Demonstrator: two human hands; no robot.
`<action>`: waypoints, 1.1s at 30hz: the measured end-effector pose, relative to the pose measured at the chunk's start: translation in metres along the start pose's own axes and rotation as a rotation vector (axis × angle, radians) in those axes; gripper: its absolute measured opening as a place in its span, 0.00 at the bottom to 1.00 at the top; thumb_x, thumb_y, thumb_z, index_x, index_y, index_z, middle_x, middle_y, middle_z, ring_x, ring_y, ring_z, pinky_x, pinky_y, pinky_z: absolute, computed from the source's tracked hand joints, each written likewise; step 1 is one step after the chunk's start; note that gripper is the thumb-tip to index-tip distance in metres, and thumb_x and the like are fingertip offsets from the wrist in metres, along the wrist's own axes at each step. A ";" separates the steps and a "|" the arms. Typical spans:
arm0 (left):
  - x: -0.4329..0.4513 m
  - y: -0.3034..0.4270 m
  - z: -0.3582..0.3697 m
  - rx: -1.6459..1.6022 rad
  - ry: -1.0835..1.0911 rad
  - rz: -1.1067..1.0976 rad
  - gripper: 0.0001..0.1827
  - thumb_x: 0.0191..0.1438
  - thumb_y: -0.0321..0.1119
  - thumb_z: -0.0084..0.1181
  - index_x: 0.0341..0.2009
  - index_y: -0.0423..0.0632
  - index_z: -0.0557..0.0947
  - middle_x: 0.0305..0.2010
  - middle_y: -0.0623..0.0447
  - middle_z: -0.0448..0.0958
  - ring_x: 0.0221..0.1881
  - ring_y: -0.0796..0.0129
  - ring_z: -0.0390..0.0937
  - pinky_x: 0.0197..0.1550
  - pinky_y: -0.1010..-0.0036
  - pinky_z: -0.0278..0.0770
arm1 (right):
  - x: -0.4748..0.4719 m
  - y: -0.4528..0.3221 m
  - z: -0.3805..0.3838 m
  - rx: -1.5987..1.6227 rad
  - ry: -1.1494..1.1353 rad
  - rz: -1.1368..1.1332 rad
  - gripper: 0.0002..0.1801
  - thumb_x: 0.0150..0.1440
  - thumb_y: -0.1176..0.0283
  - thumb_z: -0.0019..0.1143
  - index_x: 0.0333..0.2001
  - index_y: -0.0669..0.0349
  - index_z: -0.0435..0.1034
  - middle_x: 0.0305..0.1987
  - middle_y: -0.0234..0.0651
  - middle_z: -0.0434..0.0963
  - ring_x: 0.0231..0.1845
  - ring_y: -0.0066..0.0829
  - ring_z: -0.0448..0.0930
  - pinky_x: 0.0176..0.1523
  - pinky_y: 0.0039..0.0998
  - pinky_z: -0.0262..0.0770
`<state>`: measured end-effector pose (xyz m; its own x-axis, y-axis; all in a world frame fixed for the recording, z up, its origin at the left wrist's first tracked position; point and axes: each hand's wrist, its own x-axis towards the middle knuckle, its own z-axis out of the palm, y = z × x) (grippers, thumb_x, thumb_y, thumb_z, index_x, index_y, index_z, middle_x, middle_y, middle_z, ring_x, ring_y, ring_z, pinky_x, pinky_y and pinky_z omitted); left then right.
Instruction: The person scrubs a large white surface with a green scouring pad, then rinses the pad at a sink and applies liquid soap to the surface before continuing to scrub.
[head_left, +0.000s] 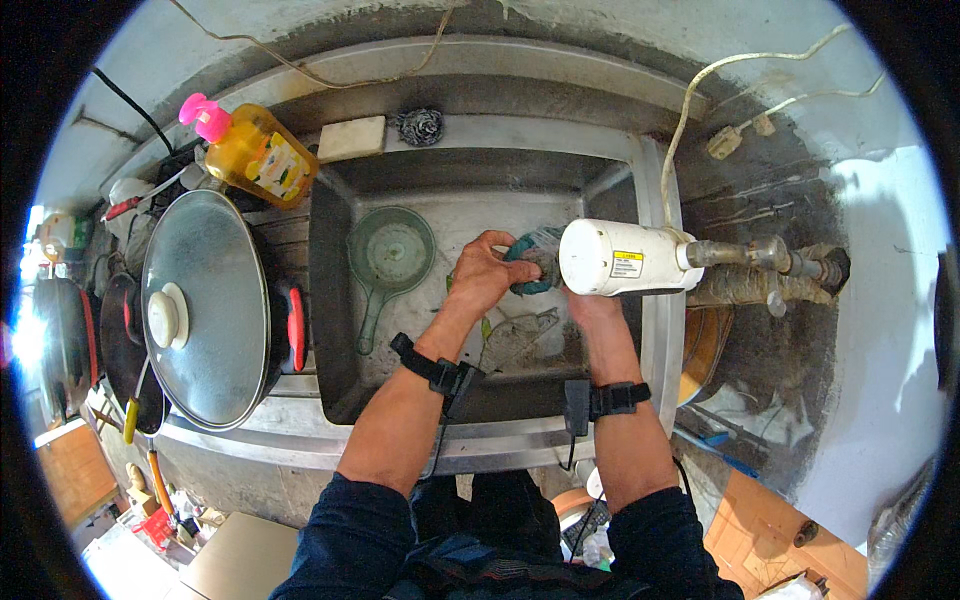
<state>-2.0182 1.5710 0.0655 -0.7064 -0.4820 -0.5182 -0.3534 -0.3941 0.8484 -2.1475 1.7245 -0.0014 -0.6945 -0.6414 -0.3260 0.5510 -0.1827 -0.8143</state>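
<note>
Over the basin of a metal sink (480, 405), my left hand (486, 271) has its thumb and fingers closed on a teal and grey cloth-like bundle (534, 259). My right hand (586, 304) is mostly hidden beneath a white tap-mounted water heater (626, 257); its fingers and any hold on the bundle cannot be seen. A green plastic dipper (391, 251) lies on the basin floor left of my hands, its handle pointing down in the view. Below the bundle, a wet, crumpled mesh or film (521, 337) lies on the basin floor among small green scraps.
A pan with a glass lid (214, 315) stands left of the sink. Behind it is a yellow soap bottle with a pink pump (262, 161). A pale block (352, 139) and a steel wool scourer (420, 127) sit on the back rim. The heater's pipe (739, 253) enters from the right.
</note>
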 end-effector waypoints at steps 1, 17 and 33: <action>-0.001 0.005 0.000 0.162 -0.003 0.050 0.29 0.46 0.32 0.71 0.53 0.40 0.75 0.44 0.42 0.82 0.41 0.59 0.82 0.44 0.65 0.79 | 0.002 0.000 0.002 -0.020 0.054 -0.037 0.19 0.63 0.60 0.55 0.56 0.50 0.69 0.52 0.30 0.78 0.50 0.31 0.79 0.50 0.38 0.78; -0.001 0.010 -0.009 0.151 -0.163 0.182 0.30 0.51 0.27 0.60 0.60 0.46 0.72 0.39 0.45 0.81 0.43 0.56 0.81 0.40 0.66 0.80 | 0.011 -0.020 0.018 0.600 -0.139 0.222 0.26 0.63 0.48 0.48 0.54 0.55 0.74 0.49 0.36 0.82 0.49 0.37 0.83 0.53 0.45 0.82; 0.008 0.021 -0.007 0.449 0.268 0.681 0.18 0.49 0.36 0.66 0.25 0.37 0.71 0.27 0.44 0.68 0.30 0.56 0.67 0.37 0.60 0.69 | 0.022 -0.024 -0.022 0.430 -0.260 0.127 0.23 0.65 0.54 0.50 0.57 0.55 0.70 0.52 0.32 0.80 0.53 0.28 0.80 0.57 0.37 0.78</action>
<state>-2.0268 1.5540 0.0787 -0.7038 -0.6921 0.1601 -0.1540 0.3687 0.9167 -2.1866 1.7314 0.0004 -0.5021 -0.8325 -0.2343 0.8015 -0.3462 -0.4876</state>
